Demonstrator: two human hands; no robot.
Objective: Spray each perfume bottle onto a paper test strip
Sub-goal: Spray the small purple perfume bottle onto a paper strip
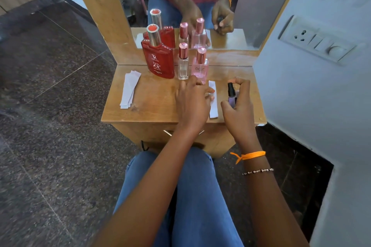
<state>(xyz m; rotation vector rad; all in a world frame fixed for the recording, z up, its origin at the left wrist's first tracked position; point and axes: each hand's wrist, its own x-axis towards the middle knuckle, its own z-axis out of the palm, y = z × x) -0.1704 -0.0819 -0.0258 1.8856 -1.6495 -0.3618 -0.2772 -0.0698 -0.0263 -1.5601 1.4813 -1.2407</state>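
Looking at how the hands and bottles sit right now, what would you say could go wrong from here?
1. The left hand pinning the test strip lies beside the nozzle of the small purple bottle, so spray may hit fingers rather than paper.
2. That hand's fingertips nearly touch the pink bottle and clear bottle; a nudge could topple them.

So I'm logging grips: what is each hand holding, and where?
The right hand grips the small purple bottle around its body, black sprayer exposed. The left hand holds nothing, resting on the paper strip.
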